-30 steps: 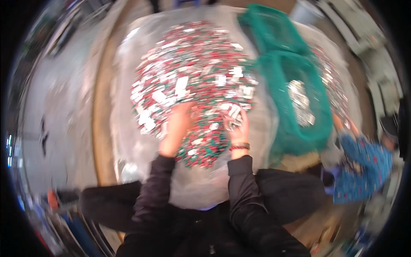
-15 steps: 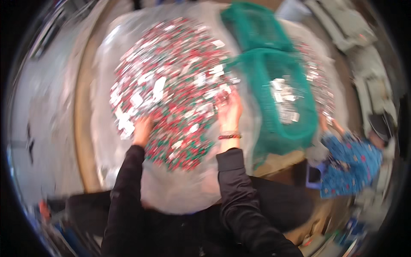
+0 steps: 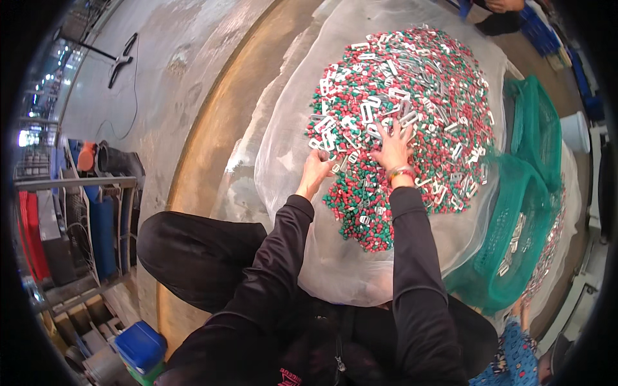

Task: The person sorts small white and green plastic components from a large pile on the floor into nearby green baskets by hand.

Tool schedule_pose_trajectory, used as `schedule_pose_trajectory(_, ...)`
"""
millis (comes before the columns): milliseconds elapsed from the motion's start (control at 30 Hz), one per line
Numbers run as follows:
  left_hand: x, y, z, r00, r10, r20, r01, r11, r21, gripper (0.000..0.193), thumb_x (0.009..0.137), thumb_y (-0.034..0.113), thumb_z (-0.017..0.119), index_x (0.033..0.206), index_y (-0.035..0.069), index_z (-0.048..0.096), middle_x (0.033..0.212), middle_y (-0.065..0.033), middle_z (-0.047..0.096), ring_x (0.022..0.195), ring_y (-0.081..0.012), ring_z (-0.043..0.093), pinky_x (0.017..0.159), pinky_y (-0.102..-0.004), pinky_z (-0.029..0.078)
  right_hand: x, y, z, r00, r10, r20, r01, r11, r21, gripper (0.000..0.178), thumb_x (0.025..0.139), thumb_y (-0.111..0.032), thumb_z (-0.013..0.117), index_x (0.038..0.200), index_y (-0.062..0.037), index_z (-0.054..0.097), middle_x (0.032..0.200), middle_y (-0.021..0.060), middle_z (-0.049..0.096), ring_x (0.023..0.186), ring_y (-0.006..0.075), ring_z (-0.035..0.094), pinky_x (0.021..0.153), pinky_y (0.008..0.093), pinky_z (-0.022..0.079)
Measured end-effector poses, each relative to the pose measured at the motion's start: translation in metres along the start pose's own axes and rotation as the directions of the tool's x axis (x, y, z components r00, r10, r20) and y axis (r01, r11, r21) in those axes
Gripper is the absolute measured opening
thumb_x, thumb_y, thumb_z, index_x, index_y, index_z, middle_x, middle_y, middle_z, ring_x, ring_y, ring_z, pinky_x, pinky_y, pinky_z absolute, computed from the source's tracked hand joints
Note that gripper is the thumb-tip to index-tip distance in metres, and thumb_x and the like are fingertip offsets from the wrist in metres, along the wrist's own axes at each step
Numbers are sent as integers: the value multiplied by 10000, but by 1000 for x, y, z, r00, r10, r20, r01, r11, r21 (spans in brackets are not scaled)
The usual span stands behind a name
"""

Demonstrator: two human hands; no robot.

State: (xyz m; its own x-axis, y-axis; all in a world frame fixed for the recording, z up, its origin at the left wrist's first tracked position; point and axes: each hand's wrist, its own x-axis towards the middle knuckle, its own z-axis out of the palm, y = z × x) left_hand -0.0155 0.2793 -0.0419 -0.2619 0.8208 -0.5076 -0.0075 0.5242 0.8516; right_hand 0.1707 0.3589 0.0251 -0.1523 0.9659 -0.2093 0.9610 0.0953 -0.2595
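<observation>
A broad heap of small red and green pellets (image 3: 364,222) lies before me on a whitish mesh sheet (image 3: 351,276). Shiny metal frame-shaped pieces, resembling buckles (image 3: 367,113), are mixed all through it. My left hand (image 3: 315,172) is at the heap's left edge, fingers curled beside a cluster of metal buckles (image 3: 327,136); what they hold, if anything, I cannot make out. My right hand (image 3: 394,151), wearing a reddish bracelet, rests over the middle of the heap with fingers spread among the buckles and pellets.
Two green mesh baskets (image 3: 479,264) stand right of the heap; the nearer holds several metal pieces (image 3: 513,244). Beyond them a person in a blue patterned sleeve (image 3: 515,350) reaches to another heap (image 3: 547,257). A white bucket (image 3: 575,132) stands far right. A rack (image 3: 77,183) is at left.
My view has swung left, so the heap and baskets sit further right. My right hand, earlier raised with bent fingers at the heap's right edge, is now spread over its middle.
</observation>
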Motion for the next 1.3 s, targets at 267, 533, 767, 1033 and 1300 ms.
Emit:
schedule_pose_trajectory(267, -13, 3, 37, 943, 315, 106, -270, 538, 799, 265, 689, 214, 651, 821, -5, 580, 823, -180, 597, 768, -336, 595, 670, -425, 472, -64, -6, 56, 1000, 10, -25, -11, 1000, -12, 506, 700, -170, 654, 1158, -283, 471, 1227, 93, 333, 1153, 424, 253, 782, 598, 380)
schedule_pose_trajectory(533, -23, 34, 38, 940, 131, 315, -317, 681, 661, 414, 677, 354, 669, 854, -15, 606, 782, -210, 606, 790, -334, 596, 684, -396, 465, -118, 18, 58, 989, 132, 73, -150, 896, 418, 373, 625, -90, 662, 981, -174, 591, 1008, 152, 465, 919, 356, 486, 808, 400, 416)
schedule_pose_trajectory(767, -32, 82, 38, 890, 40, 454, -6, 997, -76, 306, 821, 322, 547, 850, 18, 555, 796, -55, 550, 655, -142, 548, 556, -276, 476, -119, 42, 14, 915, 257, 311, -388, 344, 855, 285, 748, -262, 650, 878, -9, 633, 715, 2, 543, 701, 93, 486, 681, 236, 380)
schedule_pose_trajectory(1033, -23, 86, 42, 787, 187, 588, 209, 816, -539, 189, 819, 97, 510, 963, -25, 506, 723, -56, 509, 665, -193, 600, 509, -240, 515, -118, 60, 15, 831, 350, 434, -515, 184, 837, 243, 768, -214, 629, 959, -63, 621, 787, 27, 619, 595, 117, 585, 512, 239, 450)
schedule_pose_trajectory(1300, -34, 85, 58, 685, 131, 716, 150, 937, -315, 445, 823, 35, 503, 1233, 103, 341, 794, -66, 506, 670, -161, 562, 579, -283, 515, -121, 81, 43, 832, 530, 165, -404, 375, 834, 204, 823, -94, 517, 990, 0, 585, 662, 106, 616, 496, 157, 600, 409, 241, 459)
